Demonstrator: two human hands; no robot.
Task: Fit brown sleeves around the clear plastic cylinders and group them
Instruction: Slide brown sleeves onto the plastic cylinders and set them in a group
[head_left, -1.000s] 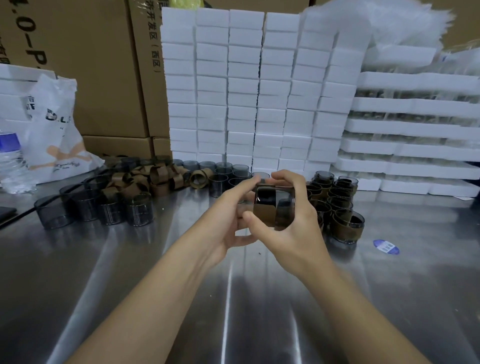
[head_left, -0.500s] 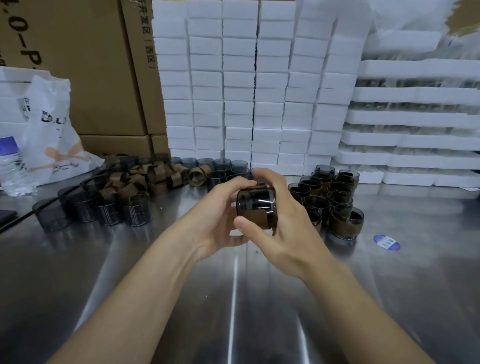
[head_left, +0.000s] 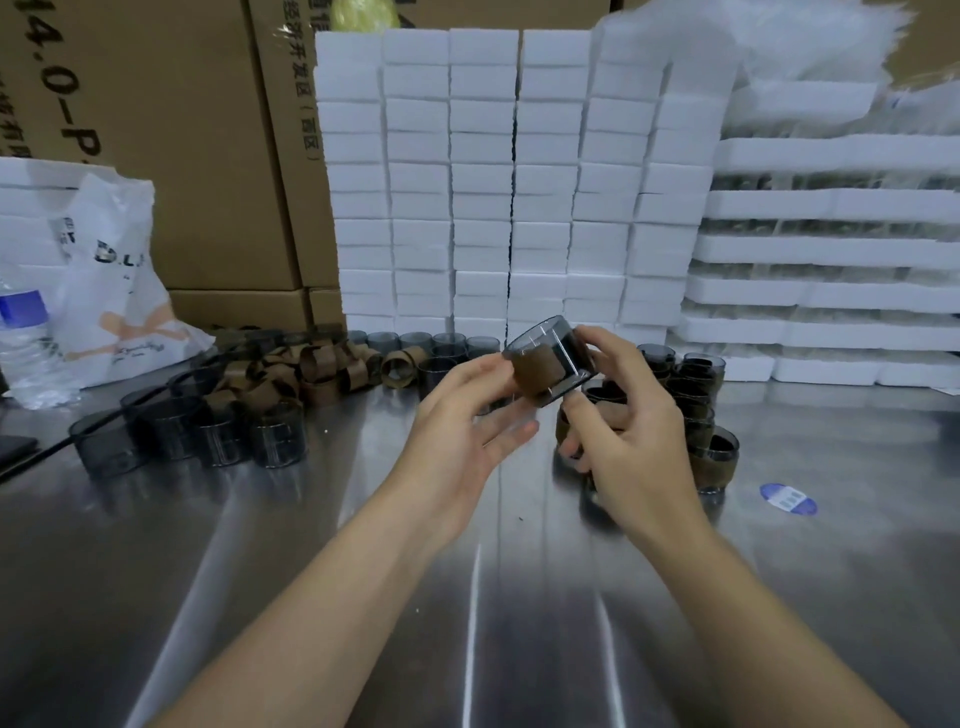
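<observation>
A smoky clear plastic cylinder (head_left: 563, 358) with a brown sleeve (head_left: 535, 371) around part of it is tilted in the air above the steel table (head_left: 260, 571). My right hand (head_left: 628, 436) grips it with thumb below and fingers over the far rim. My left hand (head_left: 462, 415) touches the sleeve side with thumb and fingertips, its other fingers straight. Behind my right hand stands a group of sleeved cylinders (head_left: 701, 415). Bare cylinders (head_left: 208, 431) and loose brown sleeves (head_left: 311, 369) lie at the left.
White foam blocks (head_left: 519, 182) are stacked along the back, foam trays (head_left: 831, 260) at the right, cardboard boxes (head_left: 182, 130) behind. A white plastic bag (head_left: 119, 291) and a water bottle (head_left: 23, 343) stand at the far left. A blue sticker (head_left: 788, 499) lies on the table.
The cylinder has risen and tilted, its open end now turned up and left. My left hand's fingers have loosened and spread. The view has shifted slightly.
</observation>
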